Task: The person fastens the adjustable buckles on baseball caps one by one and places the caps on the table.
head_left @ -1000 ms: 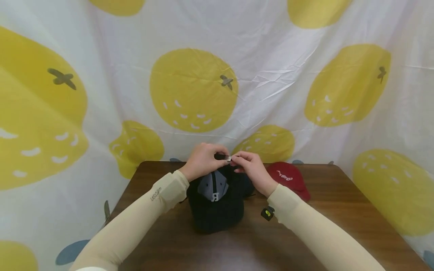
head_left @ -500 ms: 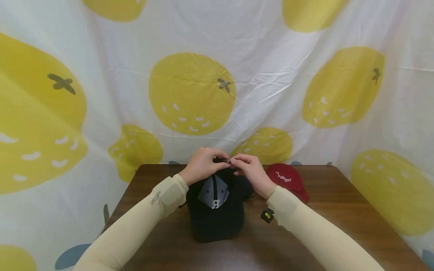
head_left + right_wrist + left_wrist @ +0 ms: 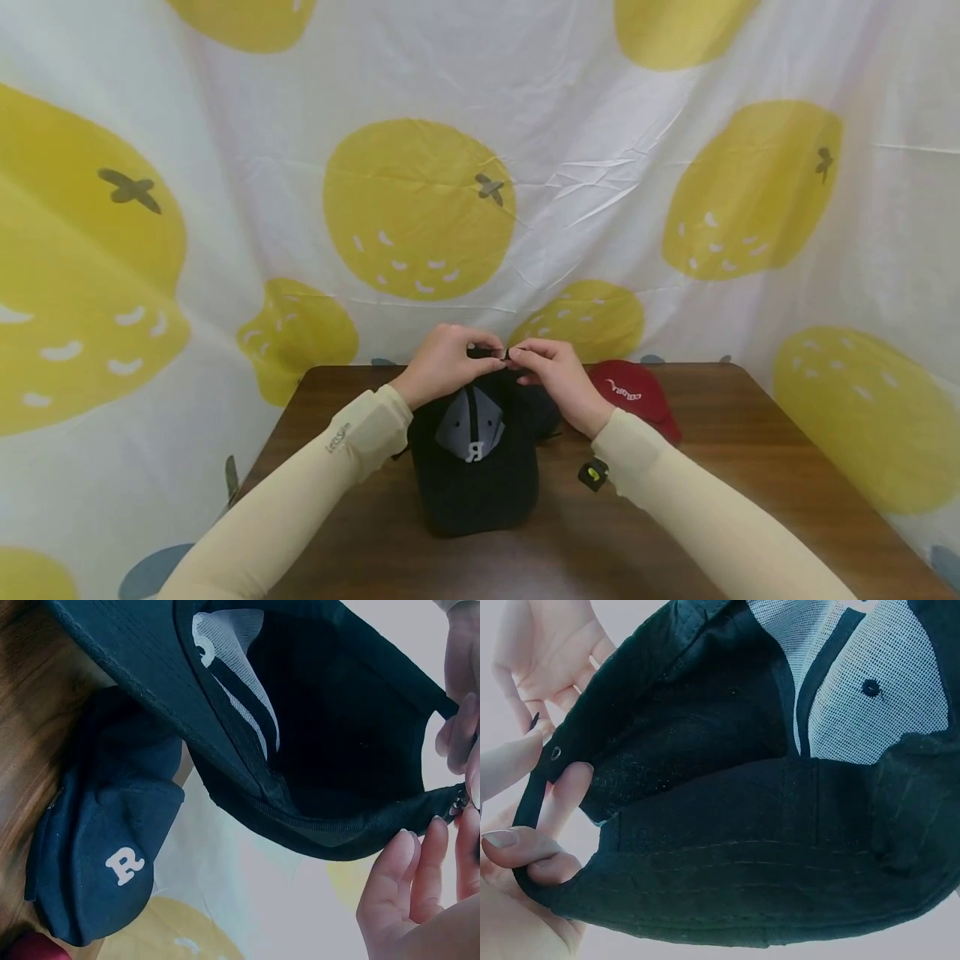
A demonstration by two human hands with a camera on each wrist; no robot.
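Note:
A black baseball cap (image 3: 476,496) hangs from both hands, its inside facing me and its brim pointing down towards me. Its front lining is pale mesh (image 3: 885,690). My left hand (image 3: 447,358) pinches the narrow back strap (image 3: 531,801) between thumb and fingers, near a small metal eyelet or snap (image 3: 555,753). Fingertip to fingertip with it, my right hand (image 3: 564,375) pinches the strap's other end, where a small metallic fastening (image 3: 460,799) shows. Fingers partly hide this fastening, so how it is joined is unclear.
Behind the black cap lies a navy cap (image 3: 112,840) with a white letter R. A red cap (image 3: 636,393) with white lettering sits to its right at the table's back. The brown wooden table (image 3: 720,492) meets a lemon-print curtain (image 3: 585,108).
Both hands stay almost in place, with only small fingertip shifts at the strap. A light glint between the fingertips has gone dark. The head view has tilted slightly.

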